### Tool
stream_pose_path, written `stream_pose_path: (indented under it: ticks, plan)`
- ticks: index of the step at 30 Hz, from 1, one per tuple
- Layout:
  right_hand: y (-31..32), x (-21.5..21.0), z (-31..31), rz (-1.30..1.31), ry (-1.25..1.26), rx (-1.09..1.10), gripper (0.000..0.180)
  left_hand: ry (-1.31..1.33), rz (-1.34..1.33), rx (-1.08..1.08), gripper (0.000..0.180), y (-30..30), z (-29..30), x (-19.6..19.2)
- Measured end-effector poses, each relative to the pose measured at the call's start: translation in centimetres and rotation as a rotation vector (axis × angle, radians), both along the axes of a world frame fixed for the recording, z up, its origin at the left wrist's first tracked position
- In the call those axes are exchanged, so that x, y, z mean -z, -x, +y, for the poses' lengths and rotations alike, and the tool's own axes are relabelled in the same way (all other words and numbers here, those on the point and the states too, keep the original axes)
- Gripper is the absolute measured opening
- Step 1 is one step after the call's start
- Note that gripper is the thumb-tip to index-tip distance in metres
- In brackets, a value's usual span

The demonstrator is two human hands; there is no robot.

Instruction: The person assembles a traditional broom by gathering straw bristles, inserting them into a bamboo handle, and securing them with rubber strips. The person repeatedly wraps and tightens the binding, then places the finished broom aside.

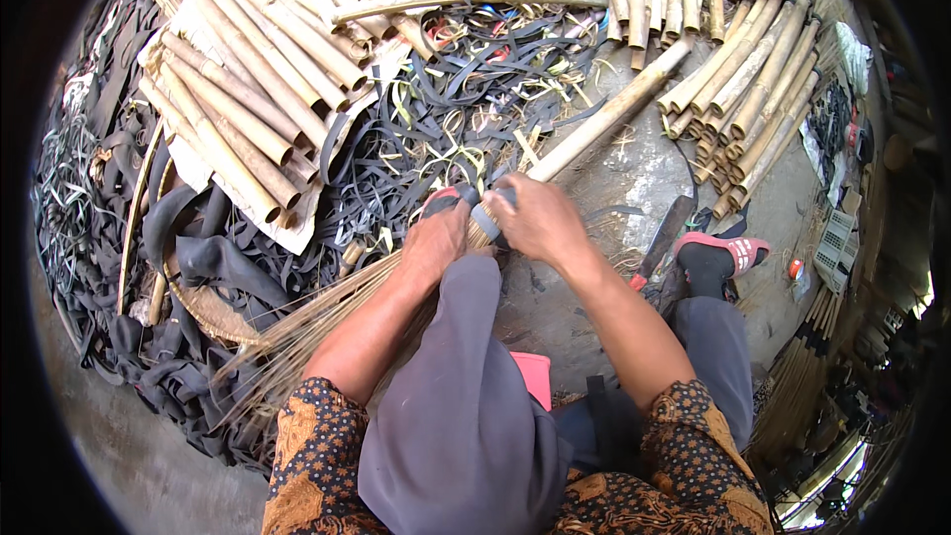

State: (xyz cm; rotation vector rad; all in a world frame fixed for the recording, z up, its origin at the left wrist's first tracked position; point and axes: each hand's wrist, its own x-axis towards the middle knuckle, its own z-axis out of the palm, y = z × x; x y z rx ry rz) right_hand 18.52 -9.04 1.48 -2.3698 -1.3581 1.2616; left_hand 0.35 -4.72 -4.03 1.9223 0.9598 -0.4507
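Head view: both hands, left (436, 238) and right (540, 221), closed around the broom neck (485, 223), pole (609, 114) running up-right, bristles (317, 322) fanning down-left past the left hand.

Short brown-and-black batik patterned sleeves (317, 436), grey-purple cloth over the lap (456, 406), red-and-white striped sandal (728, 253), bare forearms
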Motion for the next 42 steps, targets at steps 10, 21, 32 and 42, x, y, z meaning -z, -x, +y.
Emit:
stream_pose_path:
  ticks: [10,21,32,42]
  plan:
    - [1.3,2.4,-2.6,0.486,0.041,0.382,0.042,-0.135,-0.061,-0.084,0.047,-0.6,-2.2,0.5]
    - [2.3,0.4,-3.5,0.341,-0.032,0.218,0.025,-0.305,-0.080,-0.074,0.043,-0.7,-3.9,3.0]
    - [0.8,1.7,-12.2,0.597,0.063,0.433,0.033,0.294,-0.093,-0.052,0.091,-0.2,1.9,2.6]
    - [2.7,8.0,-5.2,0.428,-0.019,0.358,0.036,0.139,0.114,0.122,0.093,-0.1,4.8,1.3]
